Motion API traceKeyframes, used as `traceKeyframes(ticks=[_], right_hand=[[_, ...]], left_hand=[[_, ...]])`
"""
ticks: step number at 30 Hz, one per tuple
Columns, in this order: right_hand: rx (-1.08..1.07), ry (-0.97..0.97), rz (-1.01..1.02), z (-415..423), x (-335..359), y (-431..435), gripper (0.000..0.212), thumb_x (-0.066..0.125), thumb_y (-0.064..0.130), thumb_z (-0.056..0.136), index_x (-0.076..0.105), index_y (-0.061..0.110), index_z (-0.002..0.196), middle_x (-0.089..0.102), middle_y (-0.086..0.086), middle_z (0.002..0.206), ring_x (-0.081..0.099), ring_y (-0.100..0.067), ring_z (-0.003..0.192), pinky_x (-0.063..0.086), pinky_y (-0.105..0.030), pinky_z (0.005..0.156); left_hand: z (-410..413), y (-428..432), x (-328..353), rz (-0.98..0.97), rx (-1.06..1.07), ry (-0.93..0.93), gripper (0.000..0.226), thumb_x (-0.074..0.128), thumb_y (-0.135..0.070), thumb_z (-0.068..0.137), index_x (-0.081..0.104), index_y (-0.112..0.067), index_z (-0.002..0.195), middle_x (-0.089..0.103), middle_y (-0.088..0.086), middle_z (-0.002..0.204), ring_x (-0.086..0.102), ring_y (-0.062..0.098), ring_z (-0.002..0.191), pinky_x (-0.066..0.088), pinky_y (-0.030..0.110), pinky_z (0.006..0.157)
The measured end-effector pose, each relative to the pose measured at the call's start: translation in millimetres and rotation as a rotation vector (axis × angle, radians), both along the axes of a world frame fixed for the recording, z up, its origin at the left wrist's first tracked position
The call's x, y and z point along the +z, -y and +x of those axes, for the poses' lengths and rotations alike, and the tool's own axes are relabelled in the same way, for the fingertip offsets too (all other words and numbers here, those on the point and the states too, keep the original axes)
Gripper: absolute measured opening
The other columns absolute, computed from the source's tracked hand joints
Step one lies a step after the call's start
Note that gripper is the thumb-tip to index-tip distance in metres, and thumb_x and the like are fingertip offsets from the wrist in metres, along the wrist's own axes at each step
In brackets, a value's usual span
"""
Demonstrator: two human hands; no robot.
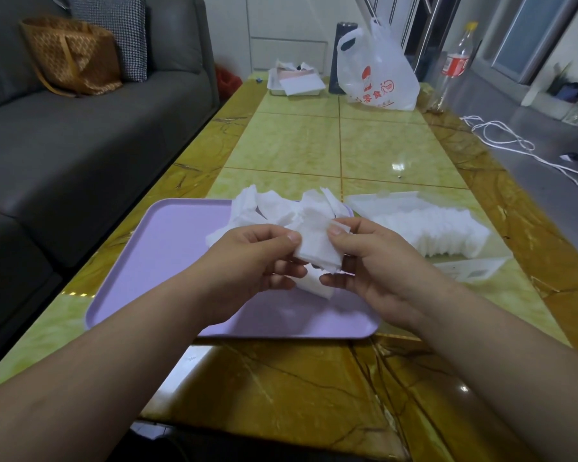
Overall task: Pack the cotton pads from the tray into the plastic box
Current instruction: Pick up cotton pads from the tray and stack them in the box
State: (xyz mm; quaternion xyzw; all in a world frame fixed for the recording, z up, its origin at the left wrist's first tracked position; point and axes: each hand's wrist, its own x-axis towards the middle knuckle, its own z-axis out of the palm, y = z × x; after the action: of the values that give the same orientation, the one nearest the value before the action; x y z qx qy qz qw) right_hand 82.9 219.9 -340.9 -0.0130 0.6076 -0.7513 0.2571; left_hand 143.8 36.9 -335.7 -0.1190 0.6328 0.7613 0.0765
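Grip: left hand [261, 261] and right hand [367, 261] pinch one tilted pad stack [317, 248] | one tray [167, 261] | one plastic box [367, 203]

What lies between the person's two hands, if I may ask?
In the head view, a stack of white cotton pads lies between them, pinched by the left hand and the right hand above the purple tray.

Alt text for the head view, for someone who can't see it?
The left hand and right hand pinch a small stack of cotton pads above a lilac tray with loose pads heaped at its far edge. Right of it, a clear plastic box holds a row of packed pads.
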Motion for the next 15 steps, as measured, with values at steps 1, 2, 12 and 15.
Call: traceKeyframes(ticks=[1, 2, 12, 15], right_hand=[[-0.004, 0.008, -0.010, -0.4, 0.5, -0.5, 0.010, 0.064, 0.012, 0.100, 0.068, 0.016, 0.108, 0.075, -0.005, 0.091, 0.070, -0.024, 0.078, 0.059, -0.037, 0.062], [-0.010, 0.016, -0.021, -1.2, 0.8, -0.9, 0.009, 0.063, 0.012, 0.100, 0.068, 0.016, 0.107, 0.075, -0.005, 0.091, 0.069, -0.024, 0.079, 0.059, -0.038, 0.063], [-0.115, 0.044, -0.082, 0.6, -0.7, 2.3, 0.010, 0.069, 0.007, 0.095, 0.072, 0.014, 0.103, 0.078, -0.006, 0.093, 0.070, -0.028, 0.088, 0.065, -0.046, 0.078], [-0.156, 0.038, -0.088, 0.3, 1.3, 1.8, 0.007, 0.068, 0.009, 0.096, 0.071, 0.013, 0.102, 0.077, -0.008, 0.094, 0.070, -0.029, 0.089, 0.065, -0.048, 0.080]], left_hand=[[-0.2, 0.1, 1.5, 0.019, 0.005, 0.006, 0.010, 0.065, -0.015, 0.099, 0.071, -0.007, 0.097, 0.070, 0.015, 0.086, 0.071, 0.024, 0.078, 0.058, 0.031, 0.068], [-0.4, 0.5, 2.3, 0.032, 0.011, 0.011, 0.009, 0.065, -0.014, 0.098, 0.070, -0.007, 0.097, 0.070, 0.014, 0.086, 0.070, 0.024, 0.078, 0.057, 0.032, 0.068], [0.4, 0.4, 1.7, -0.166, 0.109, 0.008, 0.014, 0.064, -0.010, 0.098, 0.066, -0.007, 0.084, 0.069, 0.001, 0.070, 0.073, 0.019, 0.076, 0.047, 0.027, 0.058], [-0.6, 3.1, 1.7, -0.194, 0.145, 0.014, 0.009, 0.060, -0.003, 0.096, 0.063, -0.004, 0.088, 0.068, 0.007, 0.070, 0.071, 0.017, 0.069, 0.045, 0.030, 0.060]])
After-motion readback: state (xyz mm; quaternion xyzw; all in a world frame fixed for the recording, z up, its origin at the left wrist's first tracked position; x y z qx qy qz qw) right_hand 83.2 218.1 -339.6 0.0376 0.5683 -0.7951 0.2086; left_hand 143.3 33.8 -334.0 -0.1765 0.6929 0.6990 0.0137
